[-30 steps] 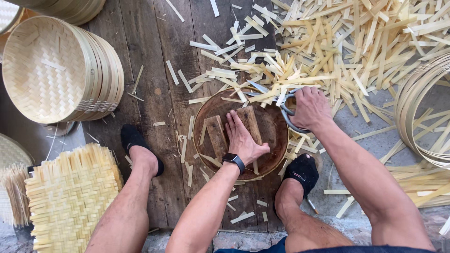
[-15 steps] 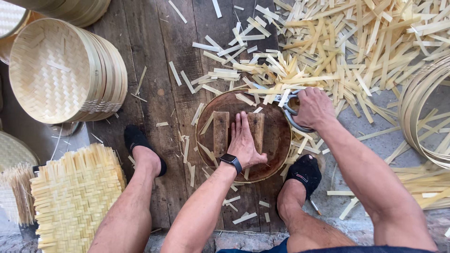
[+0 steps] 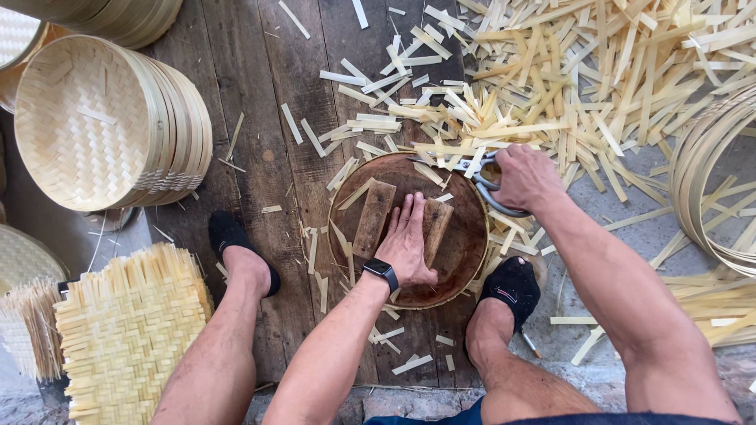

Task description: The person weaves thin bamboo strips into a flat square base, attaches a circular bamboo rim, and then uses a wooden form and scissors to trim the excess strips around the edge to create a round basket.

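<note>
Wooden and round, a dark brown chopping block sits on the plank floor between the person's two feet in black socks. The left hand lies flat on top of it, palm down, fingers stretched out and close together, gripping nothing. It rests between two short wooden blocks that stand side by side on the round block, one just to the left of the fingers and one just to the right, with the edge of the hand touching the right one. A black watch sits on that wrist.

Up and to the right of the left hand, at the far rim of the round block, the right hand is closed around the grey handles of a pair of scissors. The blades point left from the fist, across loose pale strips lying on the rim. Whether the blades are apart or together cannot be told.

Beyond the right hand, and spreading off to its right, lies a wide heap of cut bamboo strips. Further right is a stack of thin bamboo hoops. Well to the left of the left hand stands a pile of round woven trays, and nearer, below them, a stack of square woven mats.
</note>
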